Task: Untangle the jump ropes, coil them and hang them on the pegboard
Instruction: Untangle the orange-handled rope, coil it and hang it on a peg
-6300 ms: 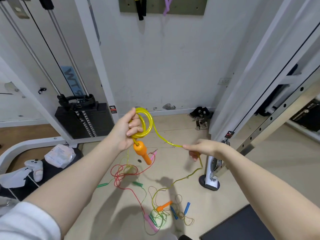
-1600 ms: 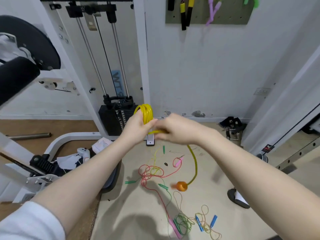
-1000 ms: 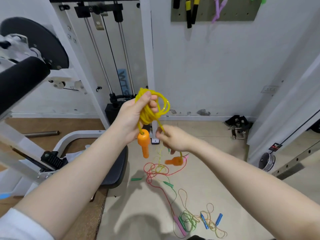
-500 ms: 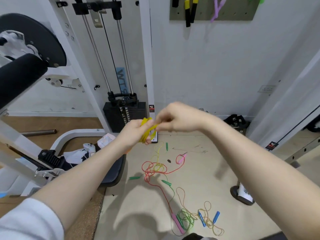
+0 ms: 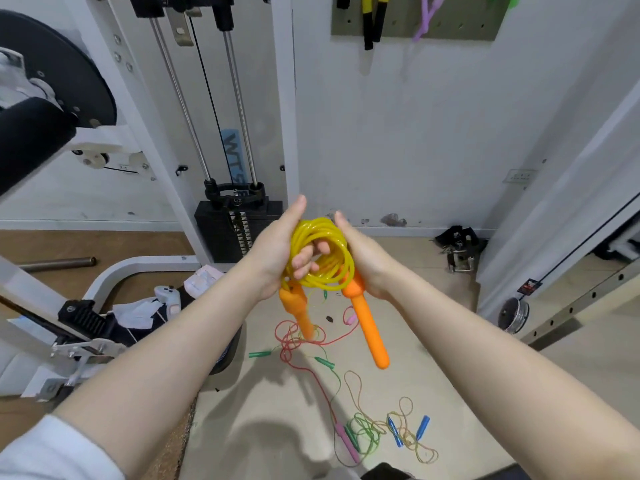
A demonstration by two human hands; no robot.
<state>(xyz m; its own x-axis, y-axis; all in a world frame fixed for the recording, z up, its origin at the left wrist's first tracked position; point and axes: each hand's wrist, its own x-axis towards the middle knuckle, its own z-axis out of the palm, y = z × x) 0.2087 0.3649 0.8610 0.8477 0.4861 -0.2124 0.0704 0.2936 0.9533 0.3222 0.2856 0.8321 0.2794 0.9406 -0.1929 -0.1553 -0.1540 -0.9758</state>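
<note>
Now that the last slack has been wound in, the left hand [image 5: 273, 252] grips the yellow coil [image 5: 320, 254], fingers curled through its centre, while the right hand [image 5: 363, 258] cups its other side, fingers hidden. Both orange handles [image 5: 367, 327] hang free, where one trailed on the floor [image 5: 450, 358] before. This rope looks ready for the pegboard [image 5: 460, 24]; the tangled ropes [image 5: 363, 434] still wait below.

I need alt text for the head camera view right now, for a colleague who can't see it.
Two bare hands, left hand and right hand, hold a coiled yellow jump rope whose two orange handles hang down. Tangled ropes lie on the floor below; a pegboard with hung ropes is on the wall above.
</note>
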